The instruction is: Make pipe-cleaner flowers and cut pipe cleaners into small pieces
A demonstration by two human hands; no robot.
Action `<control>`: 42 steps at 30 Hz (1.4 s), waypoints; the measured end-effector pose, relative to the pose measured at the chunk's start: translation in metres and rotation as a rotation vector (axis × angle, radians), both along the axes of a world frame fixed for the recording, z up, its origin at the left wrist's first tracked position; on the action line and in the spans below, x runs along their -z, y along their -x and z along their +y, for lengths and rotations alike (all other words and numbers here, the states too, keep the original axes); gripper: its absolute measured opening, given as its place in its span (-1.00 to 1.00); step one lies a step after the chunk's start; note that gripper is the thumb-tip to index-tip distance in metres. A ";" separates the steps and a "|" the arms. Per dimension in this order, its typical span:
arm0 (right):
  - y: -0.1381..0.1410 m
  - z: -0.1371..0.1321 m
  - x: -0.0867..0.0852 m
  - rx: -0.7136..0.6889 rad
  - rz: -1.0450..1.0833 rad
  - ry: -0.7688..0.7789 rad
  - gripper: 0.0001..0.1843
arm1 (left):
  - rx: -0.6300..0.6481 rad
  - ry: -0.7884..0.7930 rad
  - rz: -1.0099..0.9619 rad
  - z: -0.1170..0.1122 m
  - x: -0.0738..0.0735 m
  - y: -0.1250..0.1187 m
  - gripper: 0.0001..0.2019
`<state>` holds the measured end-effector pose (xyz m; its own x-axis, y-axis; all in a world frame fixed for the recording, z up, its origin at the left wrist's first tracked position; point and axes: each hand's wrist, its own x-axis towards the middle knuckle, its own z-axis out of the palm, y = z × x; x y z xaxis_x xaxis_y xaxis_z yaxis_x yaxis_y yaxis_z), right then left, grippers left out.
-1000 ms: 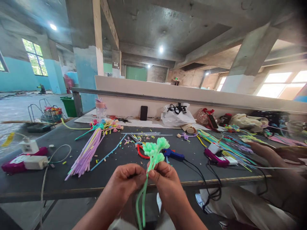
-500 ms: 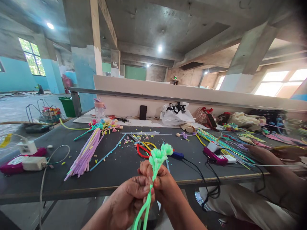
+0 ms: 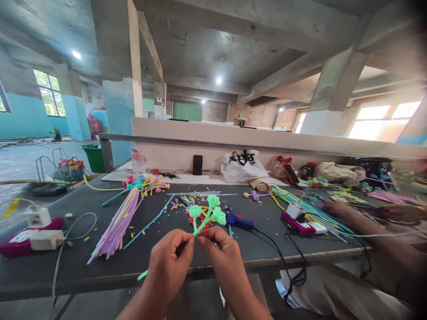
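Green fuzzy sprig point(image 3: 207, 218): sits pinched between left hand point(image 3: 171, 255) and right hand point(image 3: 224, 255), above near part of dark table point(image 3: 80, 266). Can see red and yellow items point(image 3: 76, 165) in basket point(image 3: 71, 177) on floor point(image 3: 20, 155) at left; cannot tell contents of white bag point(image 3: 243, 171) or pink-lidded bottle point(image 3: 138, 164). Points up and away, blossoms point(image 3: 213, 201) uppermost, with long axis slanting rightward from hands.

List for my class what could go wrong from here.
The green flower sprig, pinched low by the left hand and right hand, could slip or come apart.
The blue corded tool, perhaps a glue gun, lies just beyond the right hand and might burn it if hot.
A black cord droops off the table and might snag.
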<state>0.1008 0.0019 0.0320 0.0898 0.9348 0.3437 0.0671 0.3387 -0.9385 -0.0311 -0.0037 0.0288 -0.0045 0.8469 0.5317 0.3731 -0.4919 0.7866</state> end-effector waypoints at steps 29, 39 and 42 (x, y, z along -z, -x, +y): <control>-0.008 -0.005 0.007 0.100 -0.029 -0.016 -0.78 | 0.146 0.111 0.050 -0.008 -0.009 -0.006 -0.75; -0.006 0.004 0.031 -0.300 0.406 0.060 -0.87 | 0.779 0.921 -0.816 0.006 0.017 -0.004 -0.74; -0.004 0.004 0.025 -0.440 0.492 0.121 -0.89 | 0.993 1.026 -0.935 0.006 0.024 -0.009 -0.76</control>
<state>0.1052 0.0055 0.0071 -0.1886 0.9495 0.2508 -0.4989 0.1274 -0.8572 -0.0216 0.0019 0.0050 0.7259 0.6843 -0.0697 -0.4800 0.5765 0.6613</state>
